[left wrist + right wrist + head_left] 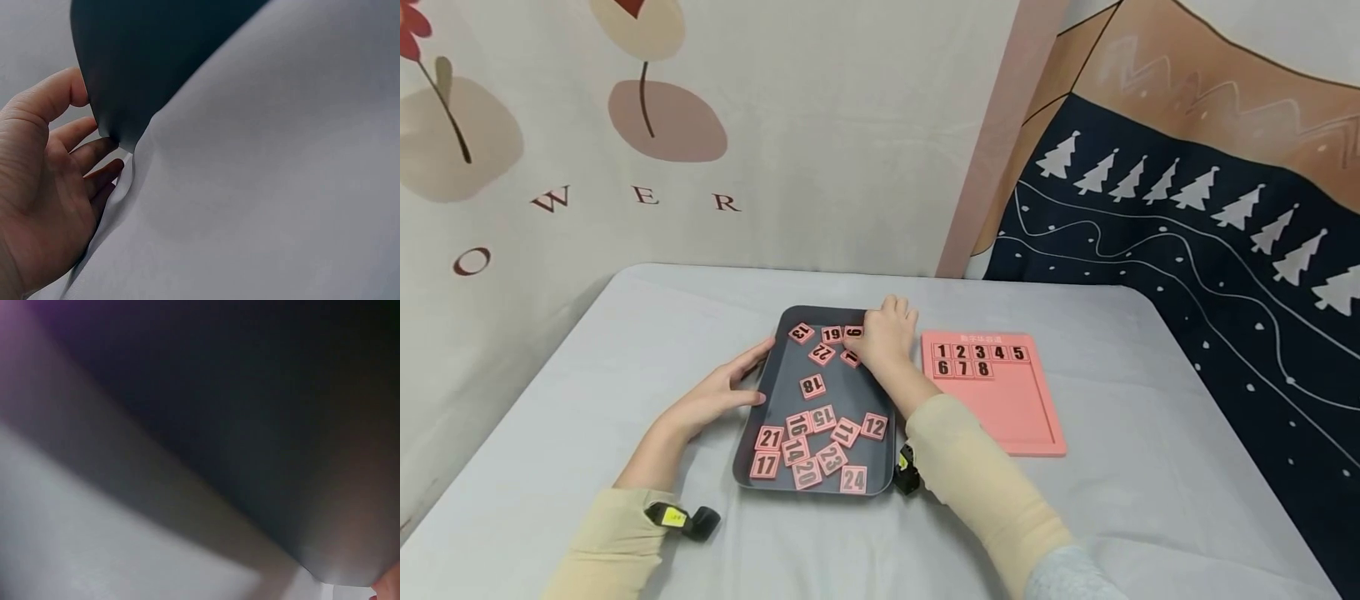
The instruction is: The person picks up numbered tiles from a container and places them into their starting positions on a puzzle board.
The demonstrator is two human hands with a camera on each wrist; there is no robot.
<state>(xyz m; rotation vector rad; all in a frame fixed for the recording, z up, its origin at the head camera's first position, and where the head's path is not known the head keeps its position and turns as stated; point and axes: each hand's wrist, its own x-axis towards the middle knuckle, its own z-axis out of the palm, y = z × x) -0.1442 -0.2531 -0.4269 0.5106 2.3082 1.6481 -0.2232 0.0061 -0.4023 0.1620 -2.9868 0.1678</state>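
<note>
Mid-frame in head view: loose number tiles (812, 386) in grey tray (850, 392). Tiles likely light, stiff, slightly slick; pinch by opposite edges. Left hand (713, 397) spread against tray's left rim. Right hand (886, 337) over tray's upper right, grip can't be told. Left wrist view shows fingers (94, 153) head view hides; right wrist view blurred, no tiles.
</note>
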